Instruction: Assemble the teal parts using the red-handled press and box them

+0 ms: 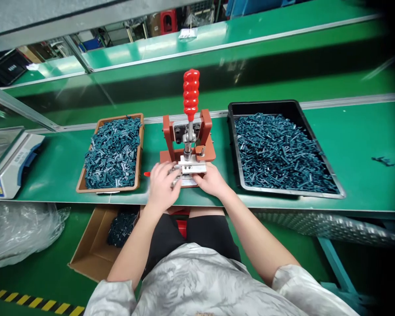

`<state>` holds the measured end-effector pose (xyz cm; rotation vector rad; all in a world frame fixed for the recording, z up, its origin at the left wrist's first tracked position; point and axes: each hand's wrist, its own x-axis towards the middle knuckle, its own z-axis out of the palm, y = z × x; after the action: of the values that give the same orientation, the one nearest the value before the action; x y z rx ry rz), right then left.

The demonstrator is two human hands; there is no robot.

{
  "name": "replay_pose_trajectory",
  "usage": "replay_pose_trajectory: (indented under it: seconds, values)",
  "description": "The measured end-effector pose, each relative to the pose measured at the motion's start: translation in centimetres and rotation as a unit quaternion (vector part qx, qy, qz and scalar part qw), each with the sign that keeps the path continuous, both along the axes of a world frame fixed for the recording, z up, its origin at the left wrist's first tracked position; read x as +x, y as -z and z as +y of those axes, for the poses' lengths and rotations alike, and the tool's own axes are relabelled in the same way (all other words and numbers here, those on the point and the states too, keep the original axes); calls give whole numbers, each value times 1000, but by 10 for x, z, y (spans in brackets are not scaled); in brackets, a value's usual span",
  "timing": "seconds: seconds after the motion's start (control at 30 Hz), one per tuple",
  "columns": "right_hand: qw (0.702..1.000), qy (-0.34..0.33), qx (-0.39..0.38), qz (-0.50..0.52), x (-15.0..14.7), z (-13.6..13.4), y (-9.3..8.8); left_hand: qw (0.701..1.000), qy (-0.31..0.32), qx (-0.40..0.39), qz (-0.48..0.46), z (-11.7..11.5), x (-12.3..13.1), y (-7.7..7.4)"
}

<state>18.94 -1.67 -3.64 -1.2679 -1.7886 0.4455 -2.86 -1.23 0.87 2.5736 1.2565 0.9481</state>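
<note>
We have both hands at the near side of a hand-operated toggle press with a rust-red frame (206, 127), which stands on the long green table (358, 140) right at our fingers. Our left hand (161, 186) lies palm down at the left of the press's rectangular silver metal block (193, 168), its fingers curved and slightly apart; we cannot tell whether they pinch anything. Our right hand (212, 180) touches the right side of the block, its thumb (199, 179) along the near edge and the other fingers largely hidden, so we cannot say whether they are closed on something. Beyond the fingers of both hands, the ribbed glossy red handle (191, 94) points upright. Just left of our left fingers sits a small red tip (147, 174), and farther left, a rectangular brown plastic tray (140, 153) heaped with small dark teal pieces (113, 153). To the right of our right fingers is a larger rectangular black tray (263, 108) full of slim dark teal strips (279, 153). Well off to the left of our fingers we have a white and blue scale (19, 162); below them to the left, an open brown cardboard box (95, 245).
</note>
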Motion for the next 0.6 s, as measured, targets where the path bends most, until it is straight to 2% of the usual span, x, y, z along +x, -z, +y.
replay_pose_trajectory:
  seconds: [0.07,0.13,0.23,0.27,0.33,0.43,0.5,0.6]
  values:
    - [1000,-1,-1,3,-2,0,0,990,-71,49,-108,0,-18,2]
    - [1000,-9,-2,6,-2,1,-1,969,-116,16,-216,11,-28,2]
    - [1000,-9,-4,11,-2,1,-2,936,-82,-102,-327,38,-20,1]
    - [1000,-8,-3,11,-2,1,-2,934,-59,-127,-330,44,-12,1]
    - [1000,-10,0,8,-2,1,-1,951,-33,-141,-273,51,8,1]
    - [1000,-19,-8,15,-1,0,0,978,-42,-136,-154,46,27,2]
    - [999,-8,-25,40,1,1,0,980,-42,-146,-132,41,28,5]
    - [996,25,-62,67,6,3,2,969,-17,-174,-175,40,20,9]
